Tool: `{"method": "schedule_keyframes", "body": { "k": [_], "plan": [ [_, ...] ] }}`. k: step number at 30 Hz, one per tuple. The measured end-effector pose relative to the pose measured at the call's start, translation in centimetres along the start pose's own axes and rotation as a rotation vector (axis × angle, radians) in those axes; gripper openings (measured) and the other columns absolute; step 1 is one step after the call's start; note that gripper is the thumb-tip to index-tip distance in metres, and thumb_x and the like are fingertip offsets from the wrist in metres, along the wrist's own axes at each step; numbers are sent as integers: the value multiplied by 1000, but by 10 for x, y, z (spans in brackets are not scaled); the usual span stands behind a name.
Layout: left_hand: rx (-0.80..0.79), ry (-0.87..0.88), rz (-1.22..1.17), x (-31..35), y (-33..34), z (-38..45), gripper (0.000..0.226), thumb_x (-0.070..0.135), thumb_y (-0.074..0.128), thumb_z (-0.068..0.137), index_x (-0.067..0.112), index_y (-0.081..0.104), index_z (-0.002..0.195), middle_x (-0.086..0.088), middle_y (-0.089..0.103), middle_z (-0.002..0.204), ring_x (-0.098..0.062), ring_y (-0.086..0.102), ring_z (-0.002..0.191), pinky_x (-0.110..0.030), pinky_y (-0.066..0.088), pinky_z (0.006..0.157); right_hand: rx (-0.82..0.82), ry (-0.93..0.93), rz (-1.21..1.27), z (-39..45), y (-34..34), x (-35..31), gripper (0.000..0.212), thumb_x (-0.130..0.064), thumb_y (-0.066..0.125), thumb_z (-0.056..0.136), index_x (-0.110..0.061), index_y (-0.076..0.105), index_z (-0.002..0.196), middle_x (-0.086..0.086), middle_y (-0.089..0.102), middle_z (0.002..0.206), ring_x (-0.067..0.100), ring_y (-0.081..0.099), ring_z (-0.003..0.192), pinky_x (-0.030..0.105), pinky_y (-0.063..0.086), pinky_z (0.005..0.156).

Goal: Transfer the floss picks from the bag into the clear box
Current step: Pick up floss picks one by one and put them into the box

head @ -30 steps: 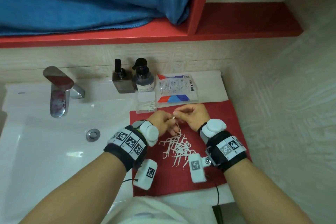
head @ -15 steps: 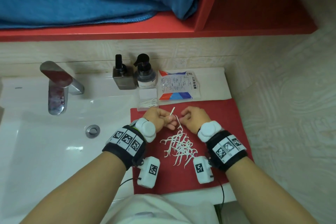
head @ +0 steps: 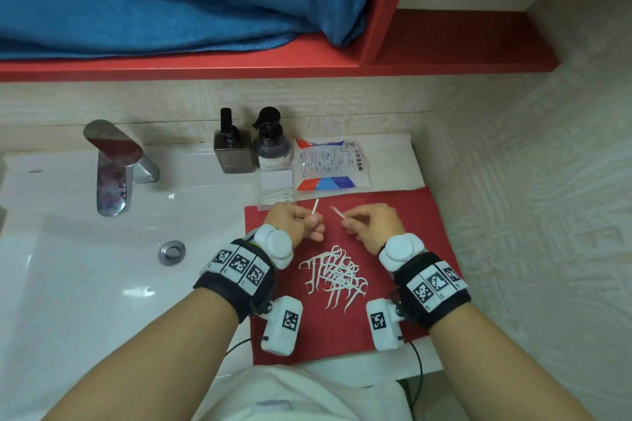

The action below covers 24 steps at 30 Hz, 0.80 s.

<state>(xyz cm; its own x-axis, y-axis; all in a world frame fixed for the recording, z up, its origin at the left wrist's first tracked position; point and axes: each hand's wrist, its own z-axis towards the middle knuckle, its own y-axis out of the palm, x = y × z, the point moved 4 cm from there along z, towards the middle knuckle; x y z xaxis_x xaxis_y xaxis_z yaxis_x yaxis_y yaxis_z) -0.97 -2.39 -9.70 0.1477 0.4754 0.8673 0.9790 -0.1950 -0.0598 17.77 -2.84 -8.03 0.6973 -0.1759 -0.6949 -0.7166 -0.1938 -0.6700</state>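
A loose pile of several white floss picks (head: 335, 278) lies on the red mat (head: 417, 215), between my wrists. My left hand (head: 297, 224) pinches one floss pick (head: 315, 207) that sticks up and away from me. My right hand (head: 372, 224) pinches another floss pick (head: 338, 212) pointing left. The two hands are a little apart above the mat. The clear box (head: 277, 193) stands just beyond my left hand with a few picks inside. The printed floss bag (head: 330, 164) lies flat behind the mat.
Two dark pump bottles (head: 234, 150) (head: 272, 147) stand left of the bag. The white sink basin (head: 102, 267) with a chrome tap (head: 113, 167) fills the left. A red shelf (head: 239, 61) with a blue towel (head: 154, 0) hangs overhead. A tiled wall closes the right side.
My hands were together over the mat handling picks; they have drawn apart, each now holding its own pick. The view has shifted slightly.
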Motion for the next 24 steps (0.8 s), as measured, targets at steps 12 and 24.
{"method": "schedule_keyframes", "body": {
  "k": [12, 24],
  "plan": [
    [-172, -49, -11, -3, 12, -9, 14, 8, 63, 89, -1, 71, 95, -19, 73, 89, -25, 72, 75, -33, 59, 78, -204, -368, -196, -6, -6, -37, 12, -12, 75, 82, -20, 79, 90, -6, 71, 87, 7, 64, 78, 26, 53, 80],
    [-314, 35, -66, -2, 6, -35, 10, 9, 63, 89, 5, 72, 92, -16, 74, 89, -26, 72, 80, -35, 58, 81, -86, -240, 104, -15, -6, -50, 19, -11, 82, 75, -16, 75, 92, -7, 75, 85, 1, 71, 80, 21, 56, 83]
  ]
}}
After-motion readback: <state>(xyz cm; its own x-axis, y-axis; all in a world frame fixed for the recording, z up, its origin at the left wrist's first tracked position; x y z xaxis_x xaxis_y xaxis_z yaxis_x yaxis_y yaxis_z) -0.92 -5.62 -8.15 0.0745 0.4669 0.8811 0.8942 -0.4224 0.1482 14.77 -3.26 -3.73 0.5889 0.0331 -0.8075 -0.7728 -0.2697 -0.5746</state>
